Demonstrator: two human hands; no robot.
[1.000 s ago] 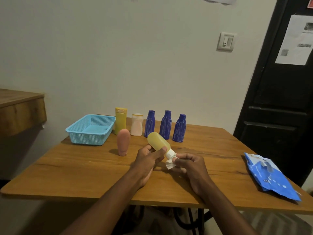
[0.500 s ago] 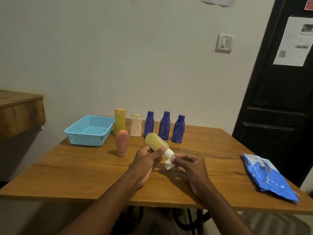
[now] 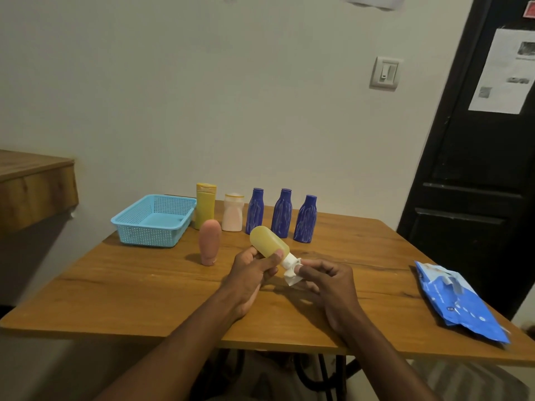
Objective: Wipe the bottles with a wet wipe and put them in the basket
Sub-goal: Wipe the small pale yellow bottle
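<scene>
The left hand (image 3: 252, 273) is gripping the yellow bottle (image 3: 269, 242) above the desk (image 3: 150, 287), tilting its cap toward the right hand (image 3: 327, 280), whose fingers (image 3: 314, 266) are pinching a white wet wipe (image 3: 291, 269) around that cap, probably to clean it. The blue basket (image 3: 153, 219) is sitting empty at the far left.

On the table (image 3: 139, 287), the basket (image 3: 153, 220) sits back left, a row of bottles (image 3: 282, 212) to its right, the wipes pack (image 3: 460, 302) far right
</scene>
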